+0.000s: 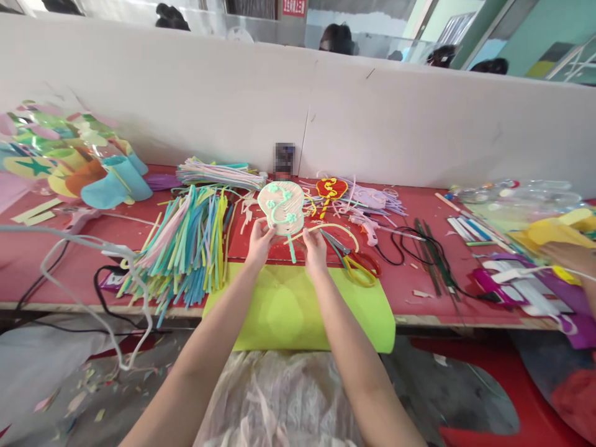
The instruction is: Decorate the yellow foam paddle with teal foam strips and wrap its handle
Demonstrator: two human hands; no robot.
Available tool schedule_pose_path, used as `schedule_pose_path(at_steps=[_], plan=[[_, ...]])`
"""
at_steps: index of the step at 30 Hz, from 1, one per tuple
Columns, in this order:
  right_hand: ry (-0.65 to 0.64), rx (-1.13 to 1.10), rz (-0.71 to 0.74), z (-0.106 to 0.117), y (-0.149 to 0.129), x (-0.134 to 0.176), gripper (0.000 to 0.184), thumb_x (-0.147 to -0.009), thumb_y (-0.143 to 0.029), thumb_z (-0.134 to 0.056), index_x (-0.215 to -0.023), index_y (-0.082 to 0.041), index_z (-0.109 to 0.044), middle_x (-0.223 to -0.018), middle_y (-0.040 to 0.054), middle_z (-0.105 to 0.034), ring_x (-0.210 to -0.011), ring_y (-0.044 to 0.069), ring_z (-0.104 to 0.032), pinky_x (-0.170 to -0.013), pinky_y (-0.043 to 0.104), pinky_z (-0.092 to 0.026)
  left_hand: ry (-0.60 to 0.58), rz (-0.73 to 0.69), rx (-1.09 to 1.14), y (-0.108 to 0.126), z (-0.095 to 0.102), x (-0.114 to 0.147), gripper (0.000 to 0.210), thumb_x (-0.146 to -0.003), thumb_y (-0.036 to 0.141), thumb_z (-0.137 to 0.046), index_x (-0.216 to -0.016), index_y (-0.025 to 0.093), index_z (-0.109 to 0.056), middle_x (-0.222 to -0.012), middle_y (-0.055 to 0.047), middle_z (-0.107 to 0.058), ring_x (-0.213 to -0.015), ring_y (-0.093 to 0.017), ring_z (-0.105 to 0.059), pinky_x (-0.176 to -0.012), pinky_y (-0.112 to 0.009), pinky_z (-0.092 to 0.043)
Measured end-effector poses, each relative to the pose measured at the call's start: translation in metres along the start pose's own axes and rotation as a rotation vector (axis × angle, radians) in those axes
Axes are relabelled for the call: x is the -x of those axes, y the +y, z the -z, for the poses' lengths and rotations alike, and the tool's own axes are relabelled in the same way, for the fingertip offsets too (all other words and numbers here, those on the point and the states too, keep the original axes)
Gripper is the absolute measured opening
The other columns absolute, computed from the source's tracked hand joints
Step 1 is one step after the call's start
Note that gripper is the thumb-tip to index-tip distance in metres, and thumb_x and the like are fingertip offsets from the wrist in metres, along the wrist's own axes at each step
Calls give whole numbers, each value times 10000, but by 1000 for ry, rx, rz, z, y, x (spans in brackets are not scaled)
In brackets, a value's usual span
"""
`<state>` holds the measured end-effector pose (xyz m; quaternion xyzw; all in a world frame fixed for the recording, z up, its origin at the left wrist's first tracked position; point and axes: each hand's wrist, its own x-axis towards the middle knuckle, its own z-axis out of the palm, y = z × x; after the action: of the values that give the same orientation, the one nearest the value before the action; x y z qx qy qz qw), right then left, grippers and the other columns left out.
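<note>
A cream fan-shaped pipe-cleaner craft point(280, 202) with mint-green trim and a mint handle is held up in front of me. My left hand point(261, 241) pinches its lower left edge. At its lower right, the fingers of my right hand point(314, 247) close on a pale yellow pipe cleaner point(342, 228), which curves away to the right. Below my forearms lies a lime-green sheet point(265, 323) over the table edge. Scissors point(356, 264) with red and yellow handles lie just right of my right hand.
Bundled pipe cleaners point(179, 242) lie at left, beside craft shapes point(107, 180). A red-and-yellow fan craft point(331, 189), a pink glue gun point(367, 228) and black cables point(433, 248) lie to the right. Another person's hand point(568, 254) is at far right. A white partition point(223, 99) stands behind.
</note>
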<state>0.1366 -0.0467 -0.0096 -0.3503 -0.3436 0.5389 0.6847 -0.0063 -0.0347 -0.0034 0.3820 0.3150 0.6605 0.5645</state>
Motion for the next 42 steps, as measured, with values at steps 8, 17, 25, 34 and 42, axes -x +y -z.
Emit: schedule_pose_path(at_steps=[8,17,25,34,42], plan=[[60,12,-19,2,1,-3,288,-673,-387,-685,-821,-240,-486,-750,-53,-617,-714,119,-608,-595,246,-546,-88,24,-2,0,-4,2,369,-693,287,-704,-980,237,-478,-900,4,-659,-852,-163,-654,-748,-321,-557],[97,-25,19,4,-2,-7,320,-654,-342,-708,-880,-231,-511,-734,-58,-632,-685,118,-620,-598,261,-558,-112,81,36,-5,-4,2,433,-626,269,-762,-970,209,-506,-874,5,-671,-796,-131,-646,-741,-273,-537],[89,52,-37,2,-11,-5,357,-619,-391,-713,-892,-191,-602,-860,2,-690,-796,188,-646,-669,327,-552,-68,36,-2,-4,-10,2,334,-671,342,-721,-925,197,-560,-924,-15,-653,-846,-146,-632,-743,-276,-541],[103,138,144,-24,-36,-3,315,-681,-437,-641,-854,-183,-577,-872,32,-689,-822,186,-639,-716,325,-536,-128,12,-82,5,-36,16,482,-678,362,-713,-1096,218,-519,-1131,-66,-614,-984,-191,-608,-762,-281,-529],[177,41,184,-38,-44,13,283,-694,-414,-639,-840,-181,-575,-845,31,-680,-743,168,-633,-649,306,-535,-157,-69,-178,19,-46,32,456,-648,317,-737,-1052,187,-572,-1051,-71,-641,-901,-172,-622,-781,-275,-503]])
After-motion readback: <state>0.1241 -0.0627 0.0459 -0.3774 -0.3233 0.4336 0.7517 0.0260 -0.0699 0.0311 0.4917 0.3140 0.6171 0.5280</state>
